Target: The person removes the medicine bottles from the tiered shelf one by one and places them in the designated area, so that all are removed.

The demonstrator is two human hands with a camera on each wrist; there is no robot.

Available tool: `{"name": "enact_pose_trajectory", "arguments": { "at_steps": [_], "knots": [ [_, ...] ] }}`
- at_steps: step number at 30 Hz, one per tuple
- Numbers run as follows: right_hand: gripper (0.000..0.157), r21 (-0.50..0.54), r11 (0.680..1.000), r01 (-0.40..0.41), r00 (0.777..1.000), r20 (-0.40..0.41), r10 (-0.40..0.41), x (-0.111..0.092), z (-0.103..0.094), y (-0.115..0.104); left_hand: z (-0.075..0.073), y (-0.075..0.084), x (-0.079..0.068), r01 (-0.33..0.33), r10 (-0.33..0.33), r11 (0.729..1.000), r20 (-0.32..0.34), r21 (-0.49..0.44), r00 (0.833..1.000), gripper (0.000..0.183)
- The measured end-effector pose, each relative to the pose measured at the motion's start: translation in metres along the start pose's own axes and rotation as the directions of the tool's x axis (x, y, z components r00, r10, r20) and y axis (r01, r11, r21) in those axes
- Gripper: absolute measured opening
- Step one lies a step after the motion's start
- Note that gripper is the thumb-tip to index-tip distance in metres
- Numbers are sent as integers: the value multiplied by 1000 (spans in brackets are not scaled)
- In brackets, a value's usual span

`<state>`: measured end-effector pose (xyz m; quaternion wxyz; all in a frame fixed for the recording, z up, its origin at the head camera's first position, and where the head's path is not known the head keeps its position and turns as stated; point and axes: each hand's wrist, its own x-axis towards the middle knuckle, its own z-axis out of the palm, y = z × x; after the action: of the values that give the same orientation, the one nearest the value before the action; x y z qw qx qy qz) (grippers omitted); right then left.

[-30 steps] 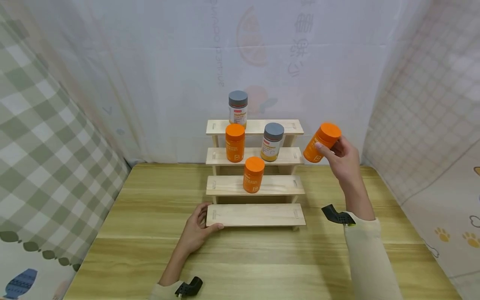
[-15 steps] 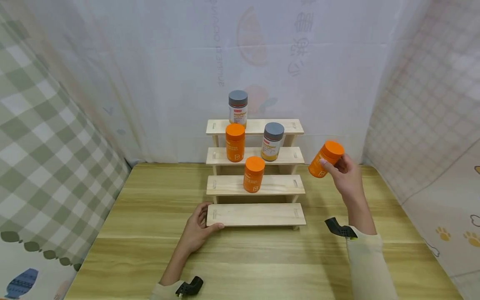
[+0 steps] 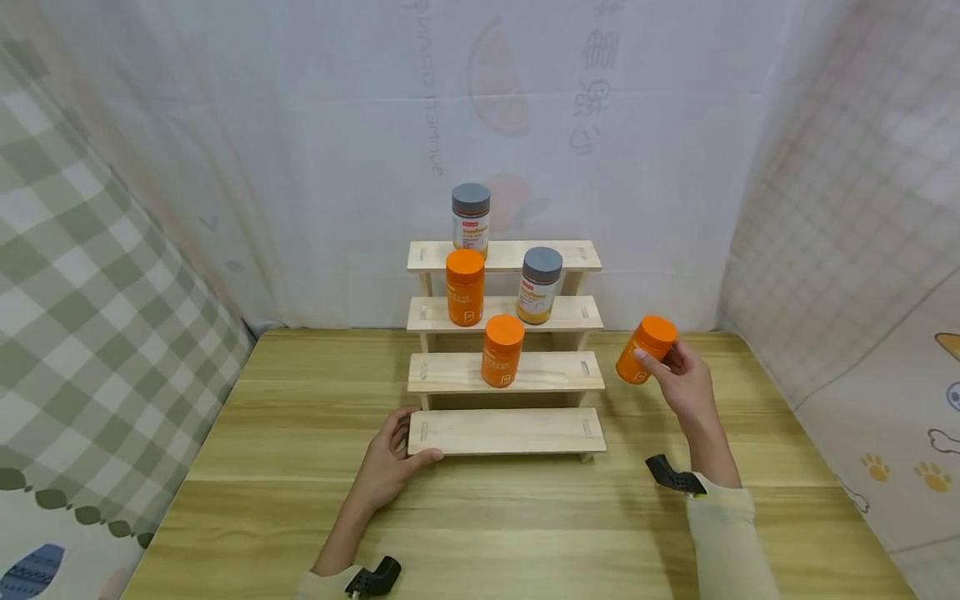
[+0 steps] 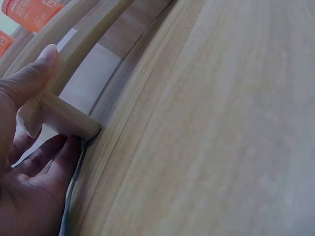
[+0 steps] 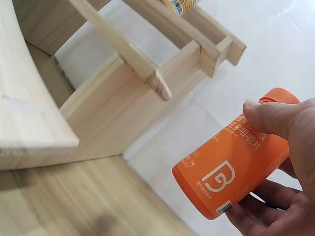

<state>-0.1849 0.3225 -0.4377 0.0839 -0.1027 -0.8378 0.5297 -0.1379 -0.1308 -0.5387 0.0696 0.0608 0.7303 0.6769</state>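
My right hand [image 3: 688,390] grips an orange supplement bottle [image 3: 645,350] with an orange lid, thumb on the near side and fingers behind. It hangs tilted to the right of a four-step wooden display stand [image 3: 495,431]. The right wrist view shows the bottle's printed front [image 5: 229,162], its base toward the lower left. At the bottom step's left end, my left hand [image 3: 386,467] holds the stand, thumb along the front edge and fingers around the side. In the left wrist view, that hand's fingers [image 4: 59,157] lie against the end support [image 4: 69,118].
On the stand, a grey-lidded bottle [image 3: 471,221] is on the top step. One orange bottle [image 3: 465,287] and another grey-lidded bottle [image 3: 539,285] share the step below. Another orange bottle [image 3: 502,351] stands one step lower. A white curtain [image 3: 337,208] hangs behind the wooden table [image 3: 525,533].
My right hand has lowered the orange bottle beside the stand, from about the upper steps' level toward the lower ones. My left hand keeps its hold. The head view has shifted slightly.
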Motion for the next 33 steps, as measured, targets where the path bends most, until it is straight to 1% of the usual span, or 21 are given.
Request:
{"name": "enact_pose_trajectory", "arguments": {
  "at_steps": [5,14,19,25,30,33],
  "knots": [
    [69,15,1000,-27,1000,9,27,1,1,13,0,1,1,-2,2,1000,-3,2,1000,79],
    [67,7,1000,-26,1000,-16,26,7,6,33,1,2,0,-5,5,1000,0,-9,1000,80],
    [67,-23,1000,-14,1000,-18,13,12,6,43,1,1,0,-9,9,1000,0,-7,1000,79],
    [74,-59,997,-39,999,-14,38,18,3,51,1,1,0,2,-2,1000,-4,-8,1000,80],
    [77,-46,998,-40,999,-1,40,23,1,58,1,2,0,1,-1,1000,-3,-6,1000,80],
    [73,-23,999,-49,999,-7,49,24,1,62,1,1,0,0,0,1000,-1,-5,1000,80]
  ]
}}
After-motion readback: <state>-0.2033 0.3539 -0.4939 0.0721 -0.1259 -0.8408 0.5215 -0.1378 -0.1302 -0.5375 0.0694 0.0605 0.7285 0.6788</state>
